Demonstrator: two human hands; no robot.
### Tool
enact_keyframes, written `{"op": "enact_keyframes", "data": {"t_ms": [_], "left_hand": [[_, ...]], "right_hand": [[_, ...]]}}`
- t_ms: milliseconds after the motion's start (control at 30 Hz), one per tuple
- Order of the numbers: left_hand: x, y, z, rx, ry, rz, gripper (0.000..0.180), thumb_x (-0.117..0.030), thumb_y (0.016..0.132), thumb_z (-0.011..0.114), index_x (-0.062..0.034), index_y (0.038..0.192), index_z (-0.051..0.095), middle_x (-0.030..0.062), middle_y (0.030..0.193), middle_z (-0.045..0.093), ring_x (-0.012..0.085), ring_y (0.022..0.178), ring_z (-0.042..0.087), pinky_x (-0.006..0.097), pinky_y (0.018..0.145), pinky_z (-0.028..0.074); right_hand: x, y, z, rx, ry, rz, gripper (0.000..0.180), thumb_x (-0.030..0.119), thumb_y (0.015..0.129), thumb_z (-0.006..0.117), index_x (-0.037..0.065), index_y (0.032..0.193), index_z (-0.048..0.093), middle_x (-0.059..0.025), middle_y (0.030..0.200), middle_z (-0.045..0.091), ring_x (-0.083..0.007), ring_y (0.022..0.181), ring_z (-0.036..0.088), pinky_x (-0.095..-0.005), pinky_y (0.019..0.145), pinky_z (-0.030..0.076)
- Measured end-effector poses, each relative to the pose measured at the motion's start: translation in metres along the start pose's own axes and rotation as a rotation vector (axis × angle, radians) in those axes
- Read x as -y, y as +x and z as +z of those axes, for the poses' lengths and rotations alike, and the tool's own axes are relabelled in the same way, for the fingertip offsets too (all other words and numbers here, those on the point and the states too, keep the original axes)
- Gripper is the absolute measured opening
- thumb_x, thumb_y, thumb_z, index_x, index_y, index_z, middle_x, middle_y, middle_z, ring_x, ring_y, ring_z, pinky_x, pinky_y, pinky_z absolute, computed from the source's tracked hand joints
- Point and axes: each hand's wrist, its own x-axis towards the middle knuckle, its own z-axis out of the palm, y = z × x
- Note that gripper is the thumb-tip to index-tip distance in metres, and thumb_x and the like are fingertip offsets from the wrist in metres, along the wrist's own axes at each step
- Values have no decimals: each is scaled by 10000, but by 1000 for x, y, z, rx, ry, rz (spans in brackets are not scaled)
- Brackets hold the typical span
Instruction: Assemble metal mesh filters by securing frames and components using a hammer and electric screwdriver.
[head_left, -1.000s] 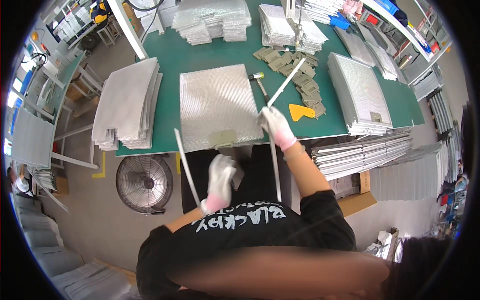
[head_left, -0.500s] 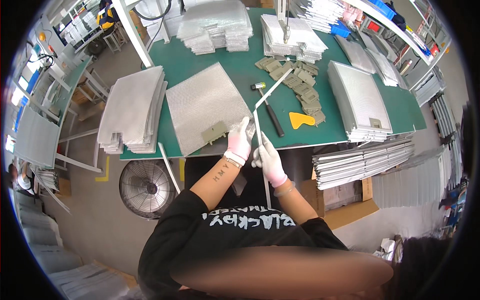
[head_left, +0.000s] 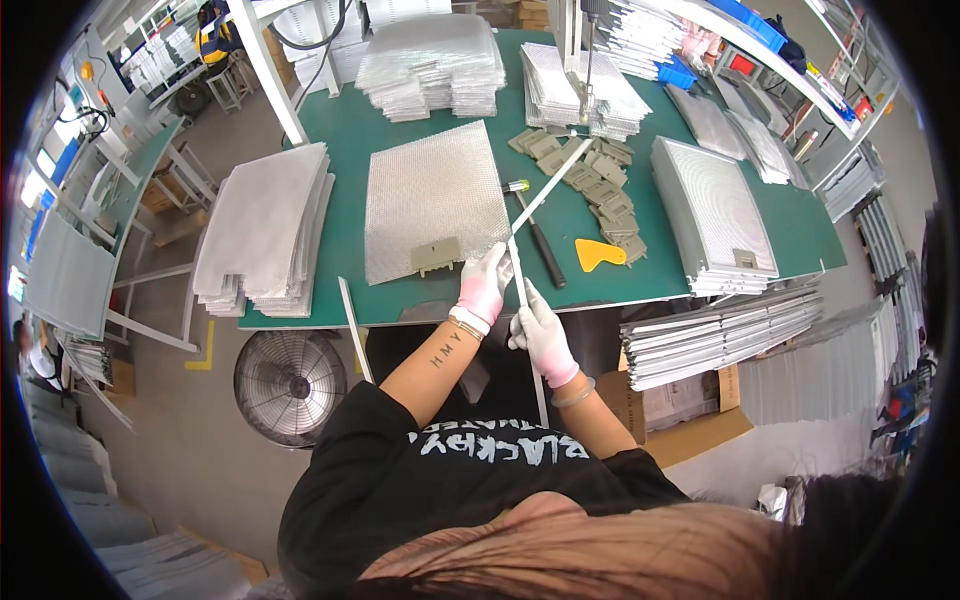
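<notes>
My gloved left hand (head_left: 485, 281) is closed at the near right corner of a silver mesh panel (head_left: 437, 190), its fingertips against a bent, thin white metal frame strip (head_left: 551, 189). The fingers of my gloved right hand (head_left: 543, 337) are wrapped round the same strip just below its bend. One length of the strip slants away over the table; another runs down toward my body. An olive-green plastic plate (head_left: 435, 255) lies at the panel's near edge. Right of the panel rest a black-handled hammer (head_left: 541, 240) and a yellow scraper (head_left: 598, 255).
Stacks of mesh panels stand on the green table (head_left: 330, 115): a left stack (head_left: 262, 220), a back stack (head_left: 432, 60) and a right stack (head_left: 715, 205). Olive-green plates (head_left: 597, 185) lie in a row. Below are a floor fan (head_left: 290, 388) and an open carton (head_left: 697, 432).
The mesh panel has turned clockwise, and its far edge has swung right, nearer the hammer. Both hands keep their hold, and the view has shifted slightly.
</notes>
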Motion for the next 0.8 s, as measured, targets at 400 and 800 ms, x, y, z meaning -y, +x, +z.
{"op": "enact_keyframes", "data": {"t_ms": [400, 800], "left_hand": [[-35, -91, 4, 211, 200, -268, 428, -240, 1010, 555, 8, 1352, 484, 134, 1335, 558, 199, 1142, 582, 345, 969, 470], [-209, -77, -98, 268, 696, 170, 687, -159, 990, 513, 34, 1546, 159, 158, 1522, 381, 227, 1434, 323, 338, 1211, 192]], "right_hand": [[35, 116, -18, 14, -332, 19, 400, 202, 911, 659, -19, 1225, 545, -31, 812, 591, -87, 575, 533, -257, 532, 501], [31, 96, -7, 210, -39, 81, 157, 89, 942, 554, 42, 1086, 510, 10, 727, 446, -87, 534, 398, -291, 571, 435]]}}
